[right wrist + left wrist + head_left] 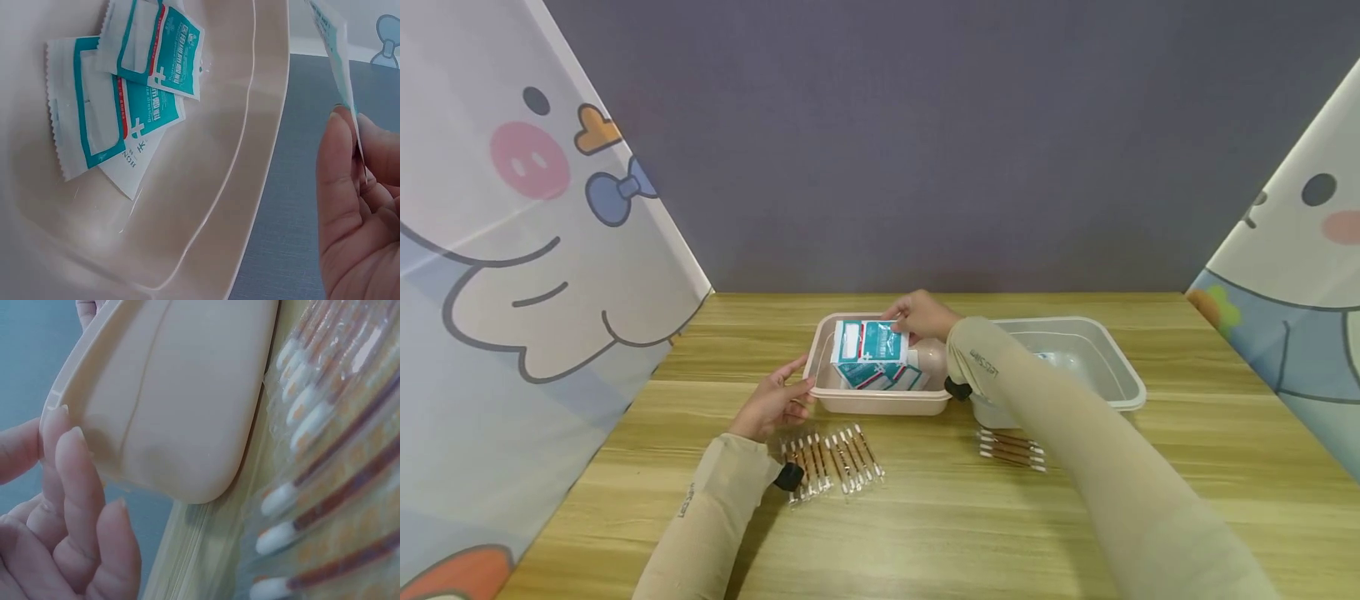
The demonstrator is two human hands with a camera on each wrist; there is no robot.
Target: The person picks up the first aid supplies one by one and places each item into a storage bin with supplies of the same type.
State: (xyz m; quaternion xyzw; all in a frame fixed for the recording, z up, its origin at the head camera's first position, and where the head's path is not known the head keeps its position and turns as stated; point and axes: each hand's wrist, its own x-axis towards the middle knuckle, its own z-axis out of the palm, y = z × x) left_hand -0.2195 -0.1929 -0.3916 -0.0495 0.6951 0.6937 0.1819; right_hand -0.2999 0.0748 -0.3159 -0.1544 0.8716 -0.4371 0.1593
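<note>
My right hand (pixel 922 317) pinches a teal-and-white dressing packet (pixel 871 342) by its edge, above the pale pink plastic basin (pixel 880 405). Seen edge-on in the right wrist view, the packet (pixel 337 56) is upright between thumb and fingers. Several similar dressing packets (pixel 140 115) lie overlapping on the basin's floor. At the basin's left end, my left hand (pixel 775 402) holds the rim; the left wrist view shows thumb and fingers (pixel 78 475) on either side of it. Below that hand lie wrapped double-ended cotton swabs (pixel 852 457) with brown sticks.
A second, greyish-white basin (pixel 1123 393) stands to the right, with clear plastic-looking packaging (pixel 1062 362) inside, partly hidden by my right arm. In front of it lies another pack of cotton swabs (pixel 1011 450). A dark grey panel (pixel 947 150) rises behind the wooden table (pixel 925 533).
</note>
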